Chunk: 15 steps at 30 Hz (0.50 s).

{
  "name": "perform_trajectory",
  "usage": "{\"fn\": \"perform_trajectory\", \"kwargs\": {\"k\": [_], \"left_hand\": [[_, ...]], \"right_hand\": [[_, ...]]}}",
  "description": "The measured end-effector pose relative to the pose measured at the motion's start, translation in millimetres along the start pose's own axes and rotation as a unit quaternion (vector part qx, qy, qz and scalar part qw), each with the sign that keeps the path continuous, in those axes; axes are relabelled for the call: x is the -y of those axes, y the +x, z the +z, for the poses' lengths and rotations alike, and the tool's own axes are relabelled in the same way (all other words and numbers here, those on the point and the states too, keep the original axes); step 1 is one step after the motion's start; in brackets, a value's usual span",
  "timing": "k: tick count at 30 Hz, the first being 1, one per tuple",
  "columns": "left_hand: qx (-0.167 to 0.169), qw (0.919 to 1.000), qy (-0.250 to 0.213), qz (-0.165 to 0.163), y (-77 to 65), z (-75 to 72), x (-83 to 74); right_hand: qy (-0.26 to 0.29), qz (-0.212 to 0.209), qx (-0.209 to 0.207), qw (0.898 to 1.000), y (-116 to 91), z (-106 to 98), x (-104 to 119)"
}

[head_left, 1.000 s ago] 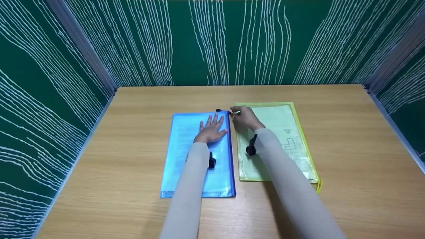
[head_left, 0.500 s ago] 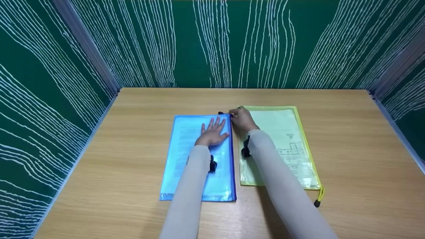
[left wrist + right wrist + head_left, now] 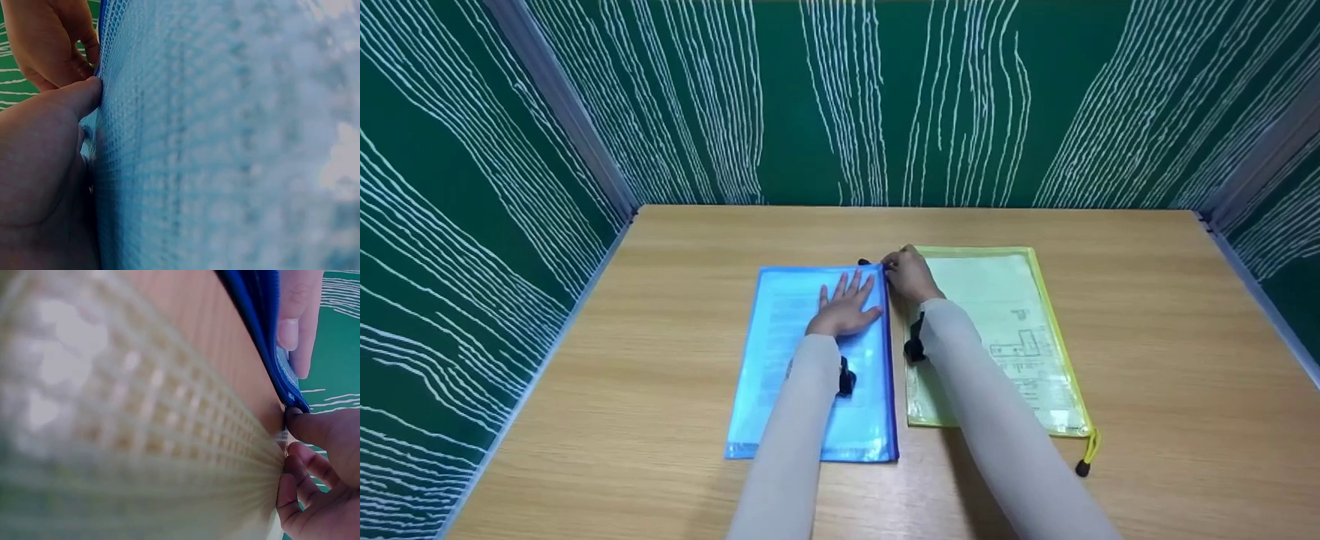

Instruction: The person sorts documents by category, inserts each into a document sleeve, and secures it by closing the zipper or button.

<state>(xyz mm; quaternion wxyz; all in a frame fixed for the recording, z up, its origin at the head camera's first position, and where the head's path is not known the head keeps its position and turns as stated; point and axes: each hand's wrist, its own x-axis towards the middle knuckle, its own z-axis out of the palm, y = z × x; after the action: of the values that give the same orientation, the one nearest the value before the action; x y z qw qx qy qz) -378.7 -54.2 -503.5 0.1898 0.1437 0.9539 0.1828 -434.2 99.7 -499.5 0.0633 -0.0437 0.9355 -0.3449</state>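
A blue mesh zip pouch point(image 3: 780, 360) with printed paper inside lies on the table, its dark blue zipper point(image 3: 892, 375) along the right side. My left hand point(image 3: 844, 309) rests flat on its upper part, fingers spread. In the left wrist view its thumb point(image 3: 84, 95) lies by the zipper edge. My right hand point(image 3: 913, 276) pinches at the pouch's top right corner, where the zipper ends. In the right wrist view the thumb point(image 3: 309, 427) is on that corner, the other fingers curled below it. A small black cord end point(image 3: 864, 262) pokes out beside the corner.
A yellow mesh zip pouch point(image 3: 986, 300) holding a sheet with a printed diagram lies right of the blue one, partly under my right forearm. Its yellow cord point(image 3: 1092, 446) with a black bead hangs off the lower right corner. Green walls with white lines point(image 3: 810, 105) enclose the table.
My right hand has shifted slightly left, closer in to the blue pouch's corner. The left hand keeps its place on the pouch. The yellow pouch's black bead has come into view.
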Motion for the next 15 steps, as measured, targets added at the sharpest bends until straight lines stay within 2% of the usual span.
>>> {"fn": "perform_trajectory", "kwargs": {"k": [9,15], "left_hand": [[-0.001,1.0000,0.003,0.005,-0.5,5.4,-0.9],[-0.009,0.9999,0.000,0.009,-1.3,2.0,1.3]], "right_hand": [[0.009,0.007,-0.026,1.000,-2.5,1.4,-4.2],[0.026,0.012,-0.001,1.000,-1.3,-3.6,-3.7]]}}
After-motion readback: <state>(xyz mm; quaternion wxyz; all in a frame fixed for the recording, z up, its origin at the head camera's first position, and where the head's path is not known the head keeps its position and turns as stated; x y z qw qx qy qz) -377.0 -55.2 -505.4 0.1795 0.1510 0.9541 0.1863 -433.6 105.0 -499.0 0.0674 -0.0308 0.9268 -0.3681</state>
